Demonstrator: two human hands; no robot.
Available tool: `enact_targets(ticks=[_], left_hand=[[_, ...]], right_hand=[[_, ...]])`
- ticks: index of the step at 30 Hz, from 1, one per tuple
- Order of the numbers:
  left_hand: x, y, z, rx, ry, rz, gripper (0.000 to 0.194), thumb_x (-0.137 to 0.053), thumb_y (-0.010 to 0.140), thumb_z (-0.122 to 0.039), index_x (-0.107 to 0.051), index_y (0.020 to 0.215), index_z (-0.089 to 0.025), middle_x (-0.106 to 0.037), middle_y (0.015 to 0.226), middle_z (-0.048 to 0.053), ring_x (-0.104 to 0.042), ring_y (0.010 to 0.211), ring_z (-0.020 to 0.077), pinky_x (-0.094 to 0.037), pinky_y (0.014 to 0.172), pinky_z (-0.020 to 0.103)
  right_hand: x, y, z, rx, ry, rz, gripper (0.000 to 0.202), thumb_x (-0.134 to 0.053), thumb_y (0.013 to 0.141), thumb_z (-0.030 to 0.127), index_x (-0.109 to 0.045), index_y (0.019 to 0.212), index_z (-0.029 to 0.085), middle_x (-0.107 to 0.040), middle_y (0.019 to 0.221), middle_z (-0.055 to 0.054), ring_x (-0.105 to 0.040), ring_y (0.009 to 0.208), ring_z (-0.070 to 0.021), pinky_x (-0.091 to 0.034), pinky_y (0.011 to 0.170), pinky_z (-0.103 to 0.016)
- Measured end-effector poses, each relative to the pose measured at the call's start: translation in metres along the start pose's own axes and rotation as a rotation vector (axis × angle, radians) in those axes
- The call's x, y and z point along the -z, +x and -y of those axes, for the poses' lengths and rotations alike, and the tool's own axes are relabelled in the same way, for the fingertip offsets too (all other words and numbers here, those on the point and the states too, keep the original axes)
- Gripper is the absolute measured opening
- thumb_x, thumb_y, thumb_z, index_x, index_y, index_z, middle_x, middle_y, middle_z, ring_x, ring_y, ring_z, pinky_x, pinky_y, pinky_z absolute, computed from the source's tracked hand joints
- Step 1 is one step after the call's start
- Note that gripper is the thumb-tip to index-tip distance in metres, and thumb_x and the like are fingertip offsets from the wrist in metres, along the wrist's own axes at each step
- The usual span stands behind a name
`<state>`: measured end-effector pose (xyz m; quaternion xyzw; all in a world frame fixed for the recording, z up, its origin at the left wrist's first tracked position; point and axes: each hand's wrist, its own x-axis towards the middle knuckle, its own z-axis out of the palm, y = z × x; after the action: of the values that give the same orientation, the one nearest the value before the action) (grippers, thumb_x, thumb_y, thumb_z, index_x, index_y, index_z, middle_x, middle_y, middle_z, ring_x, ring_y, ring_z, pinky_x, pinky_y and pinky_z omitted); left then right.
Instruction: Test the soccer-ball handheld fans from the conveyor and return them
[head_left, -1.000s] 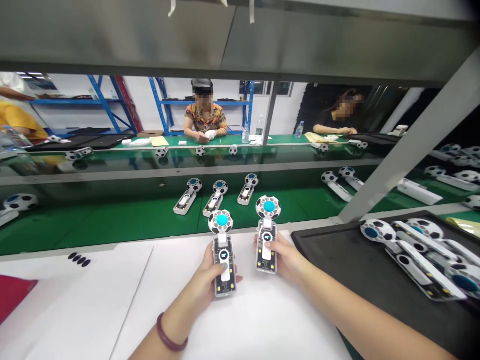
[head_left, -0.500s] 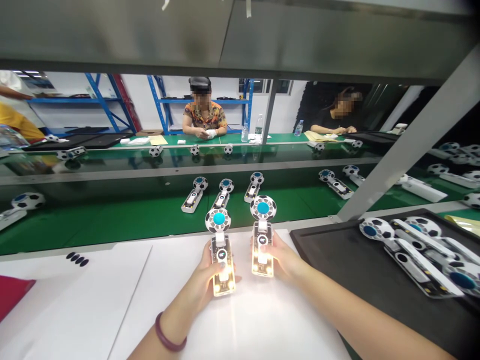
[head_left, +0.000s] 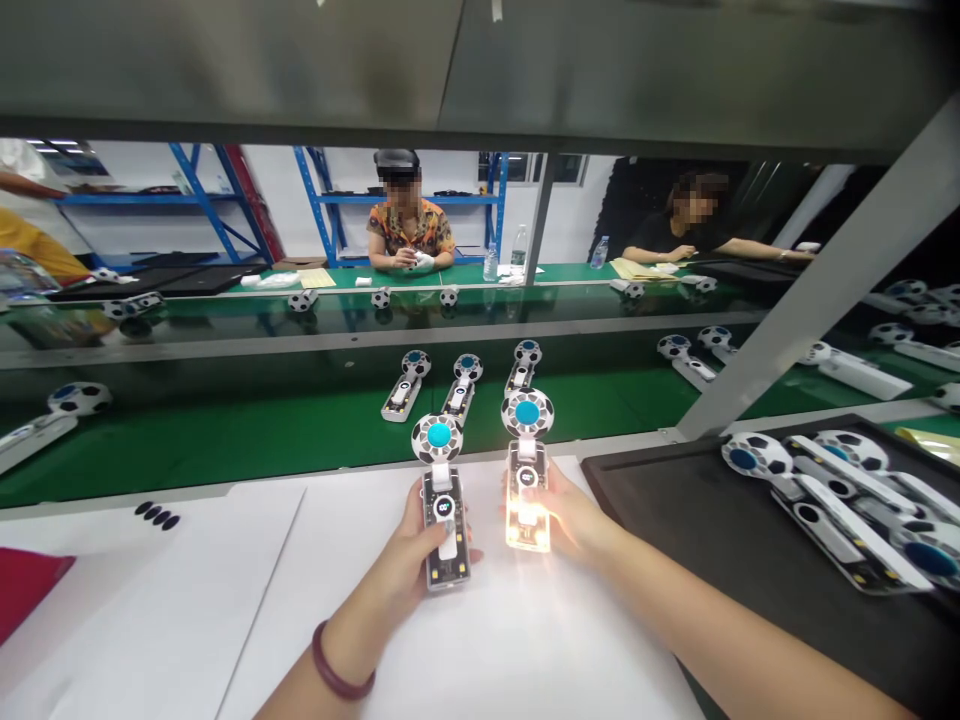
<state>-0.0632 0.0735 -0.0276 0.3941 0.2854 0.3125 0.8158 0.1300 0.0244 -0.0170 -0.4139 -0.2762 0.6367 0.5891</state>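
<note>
My left hand (head_left: 411, 545) is wrapped round a football-patterned handheld fan (head_left: 438, 437), thumb on the white strip under its small round display. That display reads 100 and the lamps in the clear body are dark. Just to the right, my right hand (head_left: 574, 515) grips a second handheld fan (head_left: 528, 412), its thumb also on the front strip. Warm light glows from the lower body of this one. Both fans are held upright above a white work surface (head_left: 525, 640), apart from each other, with blue-centred round heads at the top.
Beyond the white surface runs a green conveyor belt (head_left: 247, 430) carrying several similar fans (head_left: 406, 385). At right, a black tray (head_left: 637, 520) holds more fans. A slanted metal post (head_left: 817, 270) rises there. Black oval pads (head_left: 157, 515) lie at left. Co-workers sit across the line.
The lamps of the left-hand fan have gone dark, while the right-hand one stays lit. Fans on the near belt have shifted right. The co-worker at far right has stretched out an arm.
</note>
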Motion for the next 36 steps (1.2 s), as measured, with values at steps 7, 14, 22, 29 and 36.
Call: enact_targets(ticks=[7, 14, 22, 29, 36], left_hand=[[-0.0002, 0.0, 0.0008, 0.002, -0.015, -0.003, 0.058, -0.066, 0.067, -0.024, -0.032, 0.114, -0.031, -0.052, 0.094, 0.003, -0.056, 0.077, 0.0185, -0.047, 0.077, 0.05], [-0.0022, 0.0012, 0.0002, 0.025, -0.006, -0.031, 0.058, -0.065, 0.066, -0.021, -0.032, 0.113, -0.029, -0.053, 0.092, 0.002, -0.057, 0.075, 0.0178, -0.047, 0.078, 0.05], [0.0014, 0.0037, 0.0038, 0.029, -0.02, -0.027, 0.077, -0.072, 0.06, -0.024, -0.024, 0.119, -0.03, -0.055, 0.083, 0.0, -0.057, 0.075, 0.0175, -0.046, 0.081, 0.047], [0.0052, 0.006, 0.0077, 0.045, -0.019, -0.01, 0.082, -0.075, 0.057, -0.023, -0.021, 0.119, -0.029, -0.055, 0.09, 0.003, -0.058, 0.075, 0.0176, -0.045, 0.082, 0.046], [0.005, 0.0056, 0.0078, 0.01, 0.011, -0.003, 0.075, -0.07, 0.061, -0.02, -0.022, 0.118, -0.027, -0.055, 0.089, 0.003, -0.058, 0.074, 0.0178, -0.046, 0.08, 0.043]], right_hand=[[0.0025, 0.0, -0.002, 0.033, -0.023, 0.056, 0.048, -0.069, 0.065, 0.022, -0.039, 0.102, 0.024, -0.056, 0.085, 0.0, -0.059, 0.074, -0.0161, -0.047, 0.07, -0.033], [0.0053, 0.0021, -0.0059, 0.045, -0.033, 0.088, 0.048, -0.068, 0.066, 0.023, -0.038, 0.103, 0.023, -0.057, 0.082, -0.001, -0.058, 0.072, -0.016, -0.046, 0.066, -0.031], [0.0072, 0.0, -0.0032, 0.043, -0.024, 0.168, 0.052, -0.069, 0.065, 0.02, -0.038, 0.107, 0.026, -0.056, 0.088, -0.001, -0.056, 0.078, -0.0145, -0.043, 0.072, -0.03], [0.0085, 0.002, -0.0032, 0.068, -0.017, 0.147, 0.066, -0.07, 0.061, 0.02, -0.031, 0.113, 0.029, -0.056, 0.086, 0.0, -0.056, 0.076, -0.0151, -0.043, 0.071, -0.03], [0.0076, 0.0008, -0.0019, 0.05, -0.027, 0.137, 0.077, -0.068, 0.062, 0.017, -0.021, 0.122, 0.03, -0.056, 0.089, -0.001, -0.057, 0.08, -0.0157, -0.043, 0.072, -0.03]])
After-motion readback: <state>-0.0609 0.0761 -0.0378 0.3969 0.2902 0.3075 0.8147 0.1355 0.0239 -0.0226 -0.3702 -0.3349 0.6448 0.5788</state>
